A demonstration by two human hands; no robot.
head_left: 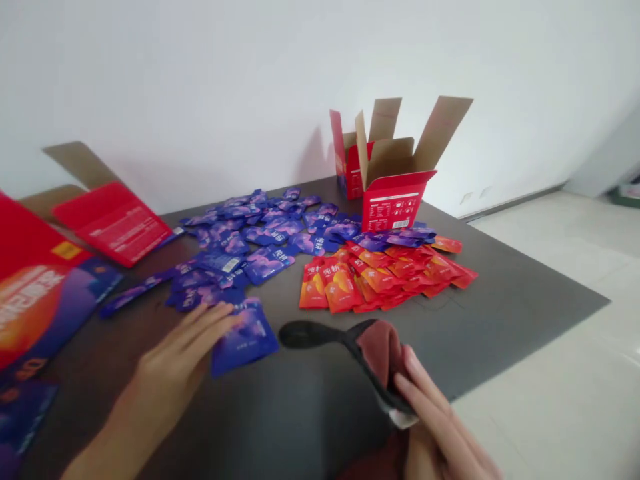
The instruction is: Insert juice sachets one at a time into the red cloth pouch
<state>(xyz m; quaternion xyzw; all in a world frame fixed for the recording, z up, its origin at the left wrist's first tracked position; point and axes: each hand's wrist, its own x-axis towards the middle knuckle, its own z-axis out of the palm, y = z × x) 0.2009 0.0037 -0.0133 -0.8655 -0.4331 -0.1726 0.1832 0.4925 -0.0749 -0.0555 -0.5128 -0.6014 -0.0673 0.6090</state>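
My left hand [183, 353] reaches in from the lower left. Its fingers are together over the upper left corner of a blue sachet [247, 343], and its thumb is hidden. At the lower right, my right hand [440, 420] is closed on a brown cloth piece [383, 347] with black edging and a black strap; what kind of article it is I cannot make out. Beyond my left hand spreads a loose heap of blue sachets [273, 230]. Red-orange sachets [343, 287] lie piled beyond the brown cloth.
A red carton [393, 207] with raised flaps stands behind the red-orange pile, another carton [354, 173] behind it. At the left is a large red and blue carton [35, 300] with its flaps open. A white wall [240, 87] backs the dark table [525, 280].
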